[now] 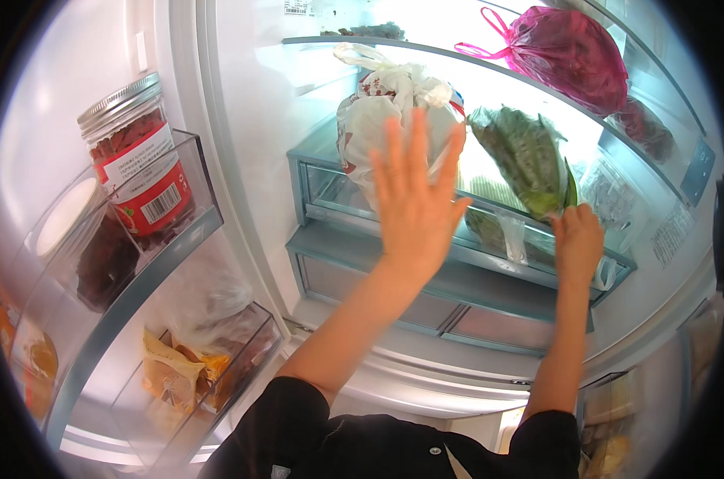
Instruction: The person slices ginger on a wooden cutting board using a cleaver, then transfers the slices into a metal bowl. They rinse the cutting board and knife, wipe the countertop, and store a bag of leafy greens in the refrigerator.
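My right hand [579, 239] grips the near end of a bundle of green leafy vegetable [520, 161], wrapped in clear plastic. The bundle slants up and back over the open front of a clear fridge drawer [344, 194]. My left hand [419, 191] is raised, its fingers spread, holding nothing. Behind it sits a knotted white plastic bag [365, 120] with red print, partly hidden by the fingers; whether they touch the bag I cannot tell. Inside the drawer, below the bundle, lie more greens [488, 227] and a pale ribbed thing [485, 182].
A glass shelf [350, 41] above bears a tied pink plastic bag [568, 57]. At left, the open door's bin [209, 221] holds a red-labelled jar [149, 197] and a white-lidded container [68, 215]. A lower bin holds yellowish packets [170, 371]. Closed drawers [338, 275] lie underneath.
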Demonstrator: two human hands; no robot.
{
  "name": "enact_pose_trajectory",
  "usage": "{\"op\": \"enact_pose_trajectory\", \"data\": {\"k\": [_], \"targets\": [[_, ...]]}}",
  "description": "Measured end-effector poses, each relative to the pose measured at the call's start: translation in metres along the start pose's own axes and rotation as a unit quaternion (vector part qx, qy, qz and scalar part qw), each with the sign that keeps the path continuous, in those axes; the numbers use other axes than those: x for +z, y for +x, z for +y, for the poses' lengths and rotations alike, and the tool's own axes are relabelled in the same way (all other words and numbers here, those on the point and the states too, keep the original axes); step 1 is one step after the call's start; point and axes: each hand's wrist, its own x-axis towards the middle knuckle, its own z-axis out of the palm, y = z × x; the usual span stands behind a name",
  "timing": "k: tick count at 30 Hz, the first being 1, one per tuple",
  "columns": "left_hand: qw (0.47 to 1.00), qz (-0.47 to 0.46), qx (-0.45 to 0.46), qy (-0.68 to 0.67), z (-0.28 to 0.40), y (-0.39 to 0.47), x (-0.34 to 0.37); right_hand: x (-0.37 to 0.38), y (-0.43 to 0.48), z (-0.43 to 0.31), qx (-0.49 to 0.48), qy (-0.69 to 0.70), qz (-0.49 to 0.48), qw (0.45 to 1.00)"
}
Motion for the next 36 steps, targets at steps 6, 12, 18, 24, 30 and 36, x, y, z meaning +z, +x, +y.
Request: {"op": "enact_pose_trajectory", "data": {"k": [6,12,18,24,30,36], "targets": [[0.982,-0.034,0.036,0.185,-0.047,0.041,0.048,-0.019,0.014,-0.046,-0.032,-0.032,0.028,0.999],[0.982,-0.026,-0.113,0.148,-0.106,0.061,0.046,-0.009,0.014,-0.038,-0.021,-0.061,0.007,0.998],[0.966,-0.091,-0.085,0.226,-0.113,0.066,0.069,0.001,0.035,-0.047,-0.026,-0.092,-0.043,0.995],[0.988,-0.076,-0.062,0.118,-0.110,0.058,0.049,0.014,0.048,-0.044,-0.024,-0.118,-0.091,0.989],[0.992,0.098,-0.056,-0.060,-0.068,0.006,-0.025,-0.001,0.105,-0.100,-0.047,0.017,-0.221,0.974],[0.890,-0.290,-0.162,-0.312,-0.006,-0.177,-0.100,0.178,0.188,-0.099,-0.272,0.011,-0.324,0.906]]}}
